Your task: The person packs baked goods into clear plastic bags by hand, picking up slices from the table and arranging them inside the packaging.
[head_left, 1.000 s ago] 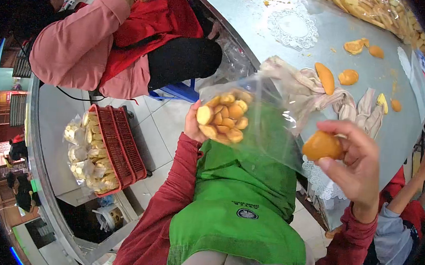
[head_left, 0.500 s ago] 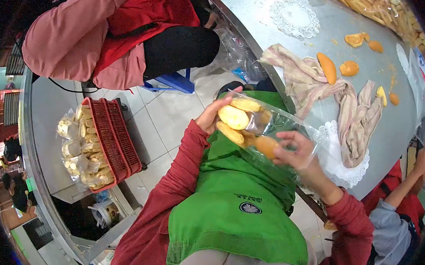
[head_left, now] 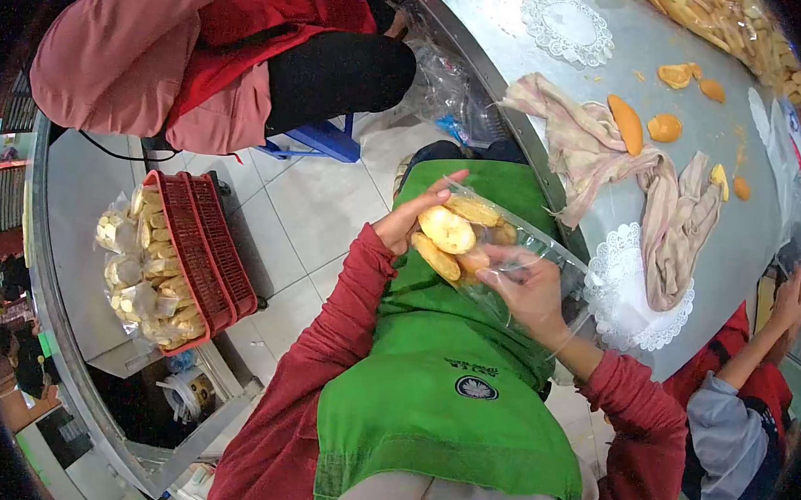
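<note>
Near the centre of the frame, the left hand is clamped on the filled end of a clear bag of yellow slices. The right hand is inside the bag, fingertips at an orange piece; whether they grip it, I cannot tell. The bag is probably light, limp and slippery, best supported under its contents; the slices look firm but may break if squeezed, so a gentle pinch by the edges suits them. Left fingers behind the bag and lower slices are hidden; plastic glare obscures the right fingertips.
</note>
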The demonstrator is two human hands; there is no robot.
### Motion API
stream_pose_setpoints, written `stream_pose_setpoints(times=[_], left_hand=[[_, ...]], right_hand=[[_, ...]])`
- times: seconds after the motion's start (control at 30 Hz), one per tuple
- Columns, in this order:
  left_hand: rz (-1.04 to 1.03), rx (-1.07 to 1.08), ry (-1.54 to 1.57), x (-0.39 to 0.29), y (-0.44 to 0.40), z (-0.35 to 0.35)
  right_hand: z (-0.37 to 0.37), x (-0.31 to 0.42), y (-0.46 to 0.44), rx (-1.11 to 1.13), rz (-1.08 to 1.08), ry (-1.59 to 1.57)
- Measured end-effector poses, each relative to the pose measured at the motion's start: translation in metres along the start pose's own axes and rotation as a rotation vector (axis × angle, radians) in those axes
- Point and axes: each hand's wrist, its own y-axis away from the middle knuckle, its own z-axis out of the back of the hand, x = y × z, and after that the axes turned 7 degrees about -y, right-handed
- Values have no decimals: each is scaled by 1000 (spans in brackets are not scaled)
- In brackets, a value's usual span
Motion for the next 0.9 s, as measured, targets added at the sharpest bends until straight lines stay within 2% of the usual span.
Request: stream_pose_setpoints(times=[0.23, 0.43, 0.53, 0.63, 0.73, 0.83, 0.9], left_hand=[[46, 33, 34, 6, 9, 9], [33, 39, 32, 9, 10, 4], [35, 43, 22, 10, 9, 7], [44, 47, 22, 9, 9, 4], [51, 69, 32, 10, 8, 5], [58, 88, 35, 12, 7, 6], [63, 88, 41, 12, 6, 9]], right_hand=[[-9, -7, 13, -30, -97, 9], [-15, -11, 11, -99, -145, -185], [-12, -9, 15, -82, -163, -56], [-11, -18, 16, -100, -86, -166], [-12, -16, 14, -117, -139, -148], [-23, -13, 10, -137, -100, -222], [-27, -13, 8, -112, -78, -83]])
